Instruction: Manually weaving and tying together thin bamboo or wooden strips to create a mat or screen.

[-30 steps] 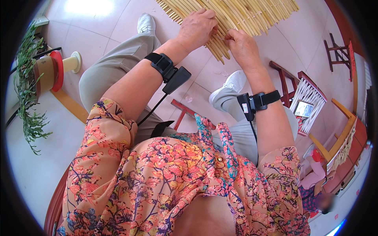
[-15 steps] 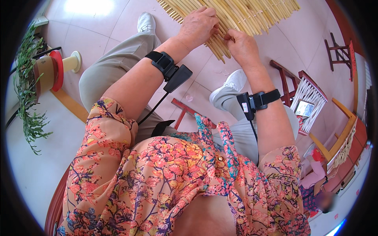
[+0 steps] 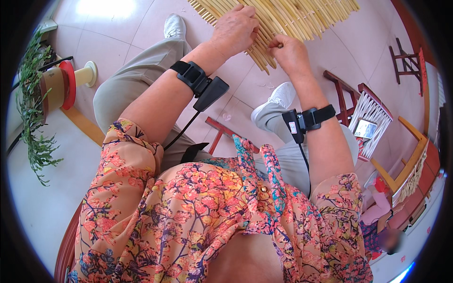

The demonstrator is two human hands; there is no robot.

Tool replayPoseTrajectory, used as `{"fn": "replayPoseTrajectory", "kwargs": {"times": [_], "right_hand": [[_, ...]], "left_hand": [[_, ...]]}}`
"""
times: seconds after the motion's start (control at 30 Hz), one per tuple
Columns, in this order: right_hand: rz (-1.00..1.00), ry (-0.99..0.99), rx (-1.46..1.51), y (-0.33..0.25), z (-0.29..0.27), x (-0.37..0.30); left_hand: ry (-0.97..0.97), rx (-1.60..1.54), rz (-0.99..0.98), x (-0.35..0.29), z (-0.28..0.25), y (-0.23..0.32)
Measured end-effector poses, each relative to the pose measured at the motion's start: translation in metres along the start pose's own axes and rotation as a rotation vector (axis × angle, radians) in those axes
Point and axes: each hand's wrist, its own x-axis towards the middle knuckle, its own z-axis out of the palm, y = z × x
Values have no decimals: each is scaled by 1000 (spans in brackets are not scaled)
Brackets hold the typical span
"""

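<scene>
A mat of pale yellow reed-like sticks [image 3: 302, 16], bound side by side with thin ties, spans the top of the view. My left hand [image 3: 236, 30] lies over its near left part, fingers curled and closed; what they pinch is hidden behind the hand. At the mat's near edge, my right hand [image 3: 291, 54] is closed in a pinch, and the end of a stick pokes out between thumb and forefinger. Several stick ends point toward me just below and between the hands. Black straps with small devices sit on both forearms.
My legs and white shoes [image 3: 175, 27] stand on pale floor tiles. At left, a potted plant [image 3: 35, 113] trails beside a red-rimmed stand. To the right are a stool with a white woven seat [image 3: 373, 118], a phone [image 3: 365, 128] on it, wooden chairs, and another person [image 3: 377, 221].
My left hand has shifted slightly up and to the left, away from the right hand. The right hand has moved a little left; the mat looks unmoved.
</scene>
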Motion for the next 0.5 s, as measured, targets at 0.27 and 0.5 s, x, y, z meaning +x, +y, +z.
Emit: {"fn": "replayPoseTrajectory", "kwargs": {"times": [0.27,0.5], "right_hand": [[-176,86,57,-4,-31,6],[-77,456,682,-33,-57,11]], "left_hand": [[35,71,72,-2,3,-7],[4,131,30,-2,8,-10]]}}
